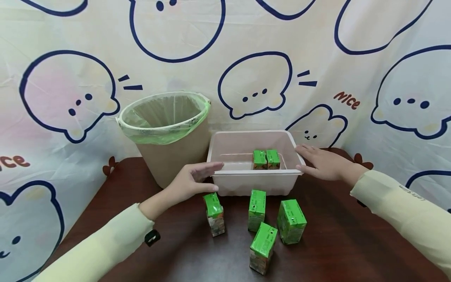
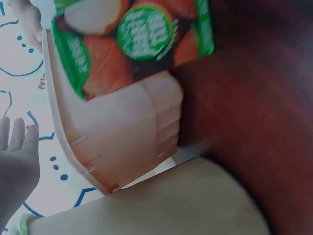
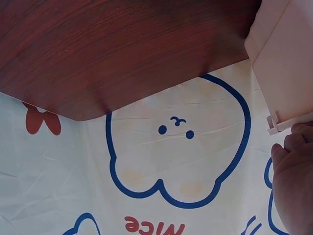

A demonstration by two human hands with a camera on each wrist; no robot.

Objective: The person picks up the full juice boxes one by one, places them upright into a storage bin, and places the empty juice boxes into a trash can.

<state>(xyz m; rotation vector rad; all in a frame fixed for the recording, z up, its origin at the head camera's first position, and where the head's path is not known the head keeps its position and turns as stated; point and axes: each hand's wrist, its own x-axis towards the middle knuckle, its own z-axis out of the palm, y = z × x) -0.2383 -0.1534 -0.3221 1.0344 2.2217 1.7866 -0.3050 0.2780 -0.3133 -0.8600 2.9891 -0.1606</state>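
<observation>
A pale pink plastic tub [image 1: 256, 184] holds two green-topped cartons [image 1: 266, 159] side by side. My left hand [image 1: 192, 181] is at its front left corner, fingers straight and thumb apart; whether it touches the rim I cannot tell. Beneath that thumb a carton [image 1: 214, 215] stands upright. My right hand [image 1: 322, 162] rests at the tub's right rim, fingers extended and thumb near the front corner. The left wrist view has a carton [image 2: 132, 44] close up and my left hand [image 2: 18, 166] with fingers spread. The right wrist view shows my right hand [image 3: 296, 181] against the rim.
Three more green-topped cartons, a middle one [image 1: 257, 211], a right one [image 1: 291, 222] and a front one [image 1: 263, 247], stand on the dark wooden table [image 1: 176, 250]. A beige bin [image 1: 176, 156] with a green liner stands left of the tub. Behind hangs a printed cloth [image 1: 176, 74].
</observation>
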